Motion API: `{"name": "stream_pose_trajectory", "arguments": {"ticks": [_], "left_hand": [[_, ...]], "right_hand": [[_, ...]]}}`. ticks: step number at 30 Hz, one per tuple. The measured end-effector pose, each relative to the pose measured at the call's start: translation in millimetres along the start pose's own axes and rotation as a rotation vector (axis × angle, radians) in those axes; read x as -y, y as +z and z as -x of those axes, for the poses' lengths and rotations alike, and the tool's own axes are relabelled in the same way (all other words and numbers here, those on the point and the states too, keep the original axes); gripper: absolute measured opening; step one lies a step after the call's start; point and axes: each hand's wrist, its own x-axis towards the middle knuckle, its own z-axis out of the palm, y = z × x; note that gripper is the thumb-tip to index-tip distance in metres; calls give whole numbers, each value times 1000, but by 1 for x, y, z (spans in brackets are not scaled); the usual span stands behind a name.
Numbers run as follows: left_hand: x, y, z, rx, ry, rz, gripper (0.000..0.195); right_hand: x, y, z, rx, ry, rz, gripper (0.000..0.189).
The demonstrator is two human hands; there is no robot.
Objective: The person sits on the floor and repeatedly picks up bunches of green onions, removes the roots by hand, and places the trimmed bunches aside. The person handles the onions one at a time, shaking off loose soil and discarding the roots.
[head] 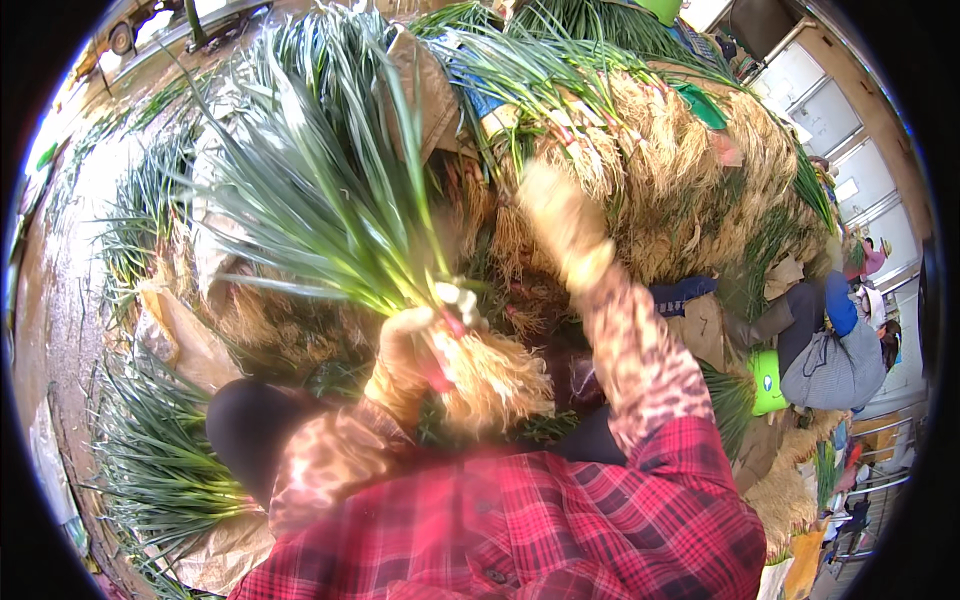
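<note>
My left hand, in a pale glove, grips a thick bunch of scallion-like plants near the bases. Their long green leaves fan up and to the left. Below the reddish stem bases hangs a shaggy mass of pale roots, pointing toward my lap. My right hand, also gloved, is stretched forward and blurred by motion. It is at the near side of a large heap of the same plants, roots facing me. Whether its fingers touch or hold anything cannot be made out.
More bunches lie at my left on brown sheeting. A brown sack rests among leaves ahead. At right, a person in a grey garment sits by a bright green object. Wet ground runs along the left.
</note>
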Motion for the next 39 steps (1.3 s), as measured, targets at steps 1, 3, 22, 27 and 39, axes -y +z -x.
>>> {"name": "stream_pose_trajectory", "arguments": {"ticks": [1, 3, 22, 27, 39], "left_hand": [[0, -1, 0, 150, -23, 142, 33], [0, -4, -2, 237, 12, 97, 33], [-7, -8, -3, 54, -45, -91, 53], [-4, -16, 2, -49, -54, -120, 50], [0, -10, 7, -166, -68, -152, 46]], "right_hand": [[-10, -18, -25, -85, 166, 325, 29], [-25, -33, -64, -83, 277, 693, 28], [86, 2, 92, 67, -328, -120, 14], [43, 10, 60, 380, 588, -759, 54], [87, 48, 42, -148, 369, -1040, 19]]}}
